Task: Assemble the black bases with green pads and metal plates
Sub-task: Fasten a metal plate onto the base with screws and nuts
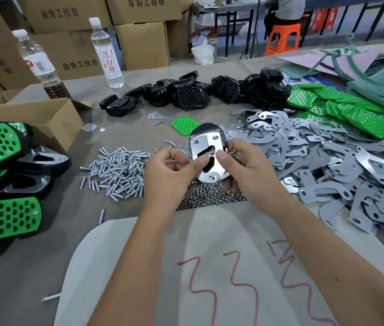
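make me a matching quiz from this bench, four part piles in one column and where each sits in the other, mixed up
Things:
1. screws
2. loose green pads
3. finished assemblies
4. bare black bases

Places:
A. far middle of the table, beyond the hands
B. left edge, stacked beside a cardboard box
C. far right, behind the grey metal plates
D. just left of the left hand

Pairs: 1-D, 2-C, 3-B, 4-A

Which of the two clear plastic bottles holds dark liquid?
The left, white-capped clear plastic bottle behind the open cardboard box; the red-lettered bottle looks clear.
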Tool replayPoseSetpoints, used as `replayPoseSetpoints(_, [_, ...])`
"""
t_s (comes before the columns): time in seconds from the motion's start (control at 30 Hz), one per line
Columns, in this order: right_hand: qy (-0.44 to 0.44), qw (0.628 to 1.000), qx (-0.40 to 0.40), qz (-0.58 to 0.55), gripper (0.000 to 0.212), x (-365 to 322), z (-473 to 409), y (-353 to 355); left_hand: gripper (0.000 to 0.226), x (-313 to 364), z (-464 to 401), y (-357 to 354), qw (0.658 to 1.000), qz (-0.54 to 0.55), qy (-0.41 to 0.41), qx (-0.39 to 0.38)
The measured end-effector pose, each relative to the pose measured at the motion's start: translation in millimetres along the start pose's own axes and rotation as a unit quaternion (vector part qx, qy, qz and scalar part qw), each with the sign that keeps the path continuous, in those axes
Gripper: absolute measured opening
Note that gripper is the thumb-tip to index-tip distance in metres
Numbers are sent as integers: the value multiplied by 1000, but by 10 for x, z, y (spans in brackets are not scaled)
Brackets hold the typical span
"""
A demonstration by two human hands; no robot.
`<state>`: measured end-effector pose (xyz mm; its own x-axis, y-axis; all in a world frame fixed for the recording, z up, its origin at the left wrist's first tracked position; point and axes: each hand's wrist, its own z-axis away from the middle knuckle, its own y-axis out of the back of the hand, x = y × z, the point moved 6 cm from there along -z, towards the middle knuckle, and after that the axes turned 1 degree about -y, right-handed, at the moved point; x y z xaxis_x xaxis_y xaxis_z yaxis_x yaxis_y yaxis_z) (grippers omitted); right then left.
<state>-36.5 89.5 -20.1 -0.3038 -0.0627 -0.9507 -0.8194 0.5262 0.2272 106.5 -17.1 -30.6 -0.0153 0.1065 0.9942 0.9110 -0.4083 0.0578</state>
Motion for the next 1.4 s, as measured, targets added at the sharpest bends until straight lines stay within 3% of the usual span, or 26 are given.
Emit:
replayPoseSetpoints(0.1, [15, 999, -13, -34, 20, -68, 17, 3, 56, -33, -12, 27, 999, 0, 35, -1])
replayPoseSetpoints(0.2, [18, 997, -32, -74, 17, -122, 25, -9, 37, -17, 13, -65, 989, 111, 57, -73])
replayPoseSetpoints(0.3, [22, 997, -28, -67, 19, -132, 24, -22, 44, 7, 52, -157, 972, 180, 77, -131])
replayPoseSetpoints(0.43, [-6, 999, -10, -53, 23, -39, 3, -37, 42, -33, 54, -171, 968, 193, 114, -117])
replayPoseSetpoints(0.6, [-15, 998, -13, -51, 27, 15, -15, -22, 8, -87, 22, -151, 971, 185, 116, -98])
replayPoseSetpoints(0.93, [-6, 995, -65, -77, 29, -23, -5, -93, 4, 30, 72, -175, 975, 195, 83, -65])
replayPoseSetpoints(1.0, [2, 998, -54, -27, 23, -2, -10, -98, 3, 2, 53, -158, 976, 195, 96, -34])
replayPoseSetpoints(1.1, [42, 989, 25, 143, 6, 11, -41, 51, 6, -55, 0, -46, 976, 190, 99, 41])
replayPoseSetpoints(1.23, [49, 928, -90, 359, 15, 29, -32, -5, 8, -94, -83, 133, 974, 181, 91, 105])
replayPoseSetpoints(1.4, [38, 933, -107, 342, 15, 15, -20, -42, 18, -141, -93, 185, 970, 194, 98, 112])
